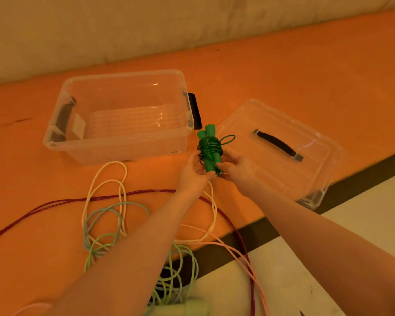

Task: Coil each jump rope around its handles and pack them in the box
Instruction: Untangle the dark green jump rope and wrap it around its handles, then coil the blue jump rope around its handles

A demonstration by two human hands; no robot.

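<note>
At the centre of the frame I hold the green jump rope (209,149), its cord coiled round its two foam handles, upright between both hands. My left hand (195,171) pinches the bundle's lower left side; my right hand (236,168) has its grip pinching the lower right. The clear plastic box (121,117) stands open on the orange desk (283,76), upper left of the bundle, its clear lid (281,149) to the right. Loose pastel and dark red ropes (105,215) lie below my hands.
</note>
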